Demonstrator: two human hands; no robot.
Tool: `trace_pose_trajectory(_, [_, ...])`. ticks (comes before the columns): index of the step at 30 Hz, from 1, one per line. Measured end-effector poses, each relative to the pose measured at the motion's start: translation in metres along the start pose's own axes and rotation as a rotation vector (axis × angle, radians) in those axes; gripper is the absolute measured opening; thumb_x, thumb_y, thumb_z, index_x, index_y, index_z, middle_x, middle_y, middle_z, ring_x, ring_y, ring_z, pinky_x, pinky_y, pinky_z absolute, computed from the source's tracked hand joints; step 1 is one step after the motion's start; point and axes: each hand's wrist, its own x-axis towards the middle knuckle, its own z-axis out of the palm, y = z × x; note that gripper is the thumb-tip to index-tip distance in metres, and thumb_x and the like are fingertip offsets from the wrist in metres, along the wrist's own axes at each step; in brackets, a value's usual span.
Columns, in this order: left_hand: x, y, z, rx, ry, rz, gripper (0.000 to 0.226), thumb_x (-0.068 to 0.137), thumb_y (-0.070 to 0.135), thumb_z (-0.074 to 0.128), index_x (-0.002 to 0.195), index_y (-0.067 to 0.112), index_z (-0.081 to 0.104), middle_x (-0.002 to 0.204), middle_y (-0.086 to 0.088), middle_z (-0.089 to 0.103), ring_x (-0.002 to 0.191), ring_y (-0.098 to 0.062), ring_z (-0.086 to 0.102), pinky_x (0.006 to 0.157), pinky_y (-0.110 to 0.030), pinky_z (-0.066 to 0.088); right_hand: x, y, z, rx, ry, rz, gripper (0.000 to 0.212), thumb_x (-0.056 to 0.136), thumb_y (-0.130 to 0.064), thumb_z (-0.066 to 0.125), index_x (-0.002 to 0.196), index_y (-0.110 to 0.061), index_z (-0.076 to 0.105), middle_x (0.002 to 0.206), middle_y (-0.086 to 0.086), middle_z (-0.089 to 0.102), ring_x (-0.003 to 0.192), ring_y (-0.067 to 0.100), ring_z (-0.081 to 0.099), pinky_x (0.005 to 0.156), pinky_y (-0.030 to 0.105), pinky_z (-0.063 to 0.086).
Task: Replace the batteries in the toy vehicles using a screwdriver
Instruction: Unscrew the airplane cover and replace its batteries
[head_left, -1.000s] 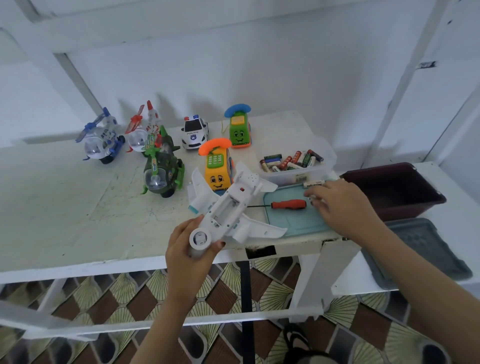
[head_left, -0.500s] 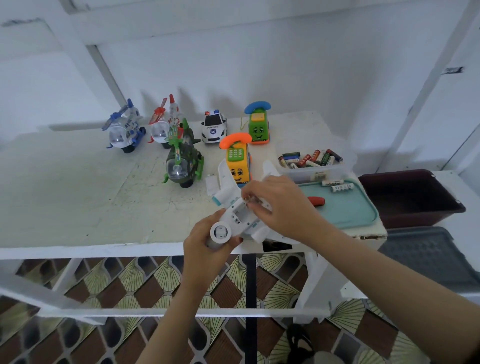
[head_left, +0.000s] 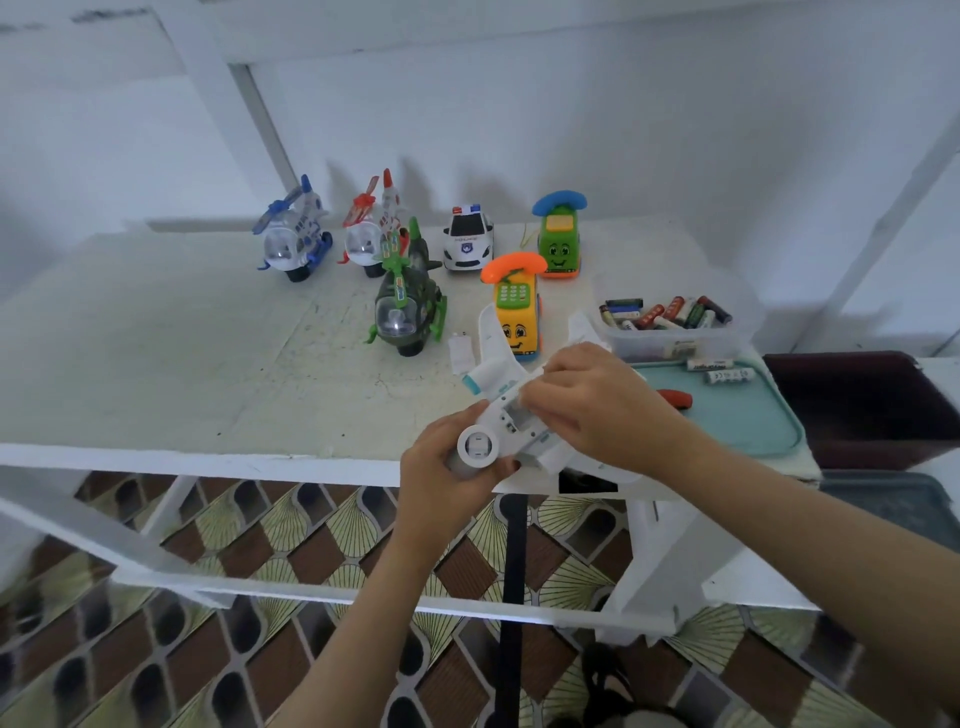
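toy plane (head_left: 501, 410): belly-up at table (head_left: 208, 364) front edge | left hand (head_left: 447, 473): grips its nose | right hand (head_left: 608, 410): fingers bent onto underside, any pinch unclear | screwdriver (head_left: 678, 399): on teal tray (head_left: 753, 421), just right

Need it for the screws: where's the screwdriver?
Head view, right side: the screwdriver lies on the teal tray, its red handle showing just beyond the right hand.
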Motion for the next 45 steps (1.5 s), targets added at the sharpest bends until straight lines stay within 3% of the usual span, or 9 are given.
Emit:
trace_pose_trajectory(6, [0.001,-0.001,-0.001,0.019,-0.01,0.013,0.062,0.062,0.035,0.082,0.118,0.014,0.066,0.111,0.004,0.068,0.102,0.001,0.061,0.085,-0.015,0.048,-0.002,0.006,0.003,-0.006,-0.049,-0.05,0.013,0.08,-0.008,0.072,0.091,-0.015,0.075,0.093,0.006,0.072,0.083,0.026,0.063,0.072,0.037,0.053])
trace_pose_trajectory(10, [0.0,0.001,-0.001,0.0,0.004,0.009,0.059,0.063,0.043,0.077,0.118,0.025,0.064,0.111,0.006,0.068,0.103,0.0,0.061,0.087,-0.018,0.05,-0.004,0.0,0.006,-0.006,-0.082,-0.033,0.027,0.086,-0.018,0.051,0.099,-0.019,0.075,0.102,0.002,0.071,0.09,0.022,0.063,0.076,0.036,0.052])
trace_pose_trajectory(13, [0.001,0.002,-0.002,0.023,0.008,0.025,0.057,0.062,0.045,0.076,0.116,0.033,0.061,0.111,0.01,0.067,0.103,0.001,0.061,0.087,-0.018,0.05,-0.015,-0.003,0.01,-0.007,-0.062,-0.026,0.031,0.088,-0.019,0.049,0.108,-0.015,0.072,0.106,0.0,0.071,0.094,0.019,0.06,0.079,0.035,0.048])
trace_pose_trajectory(17, [0.001,0.0,-0.001,0.033,0.019,0.031,0.059,0.062,0.038,0.082,0.116,0.032,0.061,0.11,0.012,0.066,0.103,0.002,0.06,0.087,-0.018,0.05,-0.027,-0.006,0.014,-0.034,-0.04,0.027,0.031,0.088,-0.02,0.051,0.112,-0.014,0.069,0.106,0.006,0.066,0.096,0.024,0.058,0.079,0.038,0.049])
trace_pose_trajectory(21, [0.001,-0.002,-0.001,0.028,0.016,0.042,0.058,0.063,0.043,0.077,0.117,0.031,0.061,0.111,0.009,0.067,0.105,-0.002,0.061,0.088,-0.02,0.05,-0.028,-0.01,0.014,-0.072,-0.052,0.061,0.034,0.086,-0.024,0.049,0.112,-0.017,0.07,0.104,0.004,0.067,0.097,0.022,0.057,0.082,0.033,0.04])
trace_pose_trajectory(26, [0.001,0.001,-0.001,0.041,0.017,0.056,0.057,0.062,0.042,0.077,0.115,0.039,0.057,0.111,0.018,0.064,0.104,0.004,0.059,0.087,-0.015,0.048,-0.029,-0.018,0.018,-0.031,-0.027,0.198,0.032,0.086,-0.026,0.05,0.109,-0.02,0.072,0.1,0.006,0.065,0.094,0.022,0.058,0.082,0.035,0.041])
trace_pose_trajectory(31, [0.001,-0.001,-0.001,0.047,0.004,0.055,0.059,0.063,0.045,0.074,0.118,0.027,0.062,0.111,0.013,0.066,0.104,0.002,0.059,0.087,-0.017,0.049,-0.025,-0.027,0.023,-0.002,0.022,0.337,0.034,0.084,-0.027,0.049,0.106,-0.022,0.073,0.091,0.004,0.064,0.088,0.021,0.057,0.083,0.035,0.036])
trace_pose_trajectory(37, [0.0,-0.001,-0.002,0.058,0.005,0.044,0.061,0.065,0.045,0.074,0.12,0.021,0.065,0.112,0.005,0.068,0.105,-0.004,0.061,0.088,-0.024,0.052,-0.021,-0.044,0.029,-0.088,0.107,0.497,0.03,0.081,-0.034,0.05,0.092,-0.025,0.077,0.087,0.001,0.064,0.091,0.02,0.058,0.105,0.045,0.024])
trace_pose_trajectory(45, [0.0,0.001,-0.002,0.042,-0.004,0.041,0.057,0.064,0.044,0.073,0.117,0.027,0.063,0.112,0.007,0.068,0.106,-0.003,0.061,0.089,-0.024,0.051,-0.025,-0.047,0.031,-0.072,0.093,0.579,0.033,0.082,-0.036,0.048,0.1,-0.028,0.075,0.095,-0.001,0.065,0.1,0.02,0.054,0.107,0.05,0.023])
